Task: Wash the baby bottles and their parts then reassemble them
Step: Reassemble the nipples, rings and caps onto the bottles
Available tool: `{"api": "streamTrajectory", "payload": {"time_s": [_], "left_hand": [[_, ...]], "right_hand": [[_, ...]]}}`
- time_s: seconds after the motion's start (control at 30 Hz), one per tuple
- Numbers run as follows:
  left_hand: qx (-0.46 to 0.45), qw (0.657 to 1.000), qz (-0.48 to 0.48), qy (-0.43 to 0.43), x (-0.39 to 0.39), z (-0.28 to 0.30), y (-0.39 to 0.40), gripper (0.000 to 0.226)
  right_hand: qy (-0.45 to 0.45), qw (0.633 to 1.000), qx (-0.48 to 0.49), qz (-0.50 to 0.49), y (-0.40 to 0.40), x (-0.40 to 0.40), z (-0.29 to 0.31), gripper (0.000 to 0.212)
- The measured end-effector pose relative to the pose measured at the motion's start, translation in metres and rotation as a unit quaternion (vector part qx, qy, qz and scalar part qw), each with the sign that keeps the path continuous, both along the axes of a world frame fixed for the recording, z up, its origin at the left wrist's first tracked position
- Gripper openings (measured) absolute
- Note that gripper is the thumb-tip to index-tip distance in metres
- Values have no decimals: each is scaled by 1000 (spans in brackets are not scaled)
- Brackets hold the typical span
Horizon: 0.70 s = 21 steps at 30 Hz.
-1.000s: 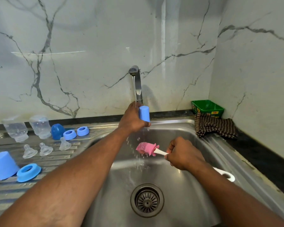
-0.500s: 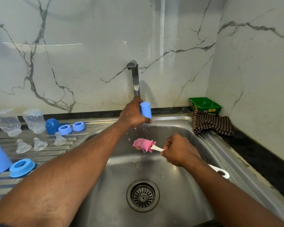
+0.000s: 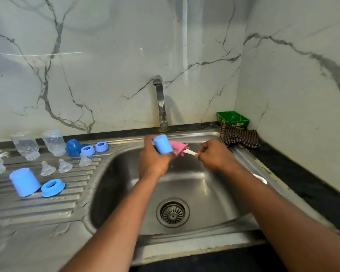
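Over the sink (image 3: 220, 195), left fingers (image 3: 170, 155) grip a blue cap (image 3: 162, 144), right fingers (image 3: 203, 149) the brush (image 3: 180, 148).

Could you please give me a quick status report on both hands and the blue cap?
Left hand grips blue cap over sink. Right hand holds pink brush at cap's mouth. Nothing in the way.

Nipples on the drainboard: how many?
3, clear, in a row on the drainboard below the bottles: left, middle, right nearest the sink. None seems hidden.
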State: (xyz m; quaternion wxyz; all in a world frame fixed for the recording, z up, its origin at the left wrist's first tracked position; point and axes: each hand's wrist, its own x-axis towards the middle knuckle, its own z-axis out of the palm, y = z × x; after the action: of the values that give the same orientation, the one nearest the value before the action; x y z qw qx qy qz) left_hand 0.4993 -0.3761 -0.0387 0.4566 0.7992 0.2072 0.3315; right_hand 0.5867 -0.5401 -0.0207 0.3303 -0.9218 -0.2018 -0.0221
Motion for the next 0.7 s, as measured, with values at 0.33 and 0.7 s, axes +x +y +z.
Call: {"api": "streamTrajectory", "payload": {"time_s": [0.33,0.7], "left_hand": [[106,984,-145,-12,14,-9,-33,71],[124,976,-174,40,12,-17,-25,71]], "right_hand": [[-71,981,65,-170,-121,12,19,10],[-83,959,-92,-255,-137,25,1,33]]}}
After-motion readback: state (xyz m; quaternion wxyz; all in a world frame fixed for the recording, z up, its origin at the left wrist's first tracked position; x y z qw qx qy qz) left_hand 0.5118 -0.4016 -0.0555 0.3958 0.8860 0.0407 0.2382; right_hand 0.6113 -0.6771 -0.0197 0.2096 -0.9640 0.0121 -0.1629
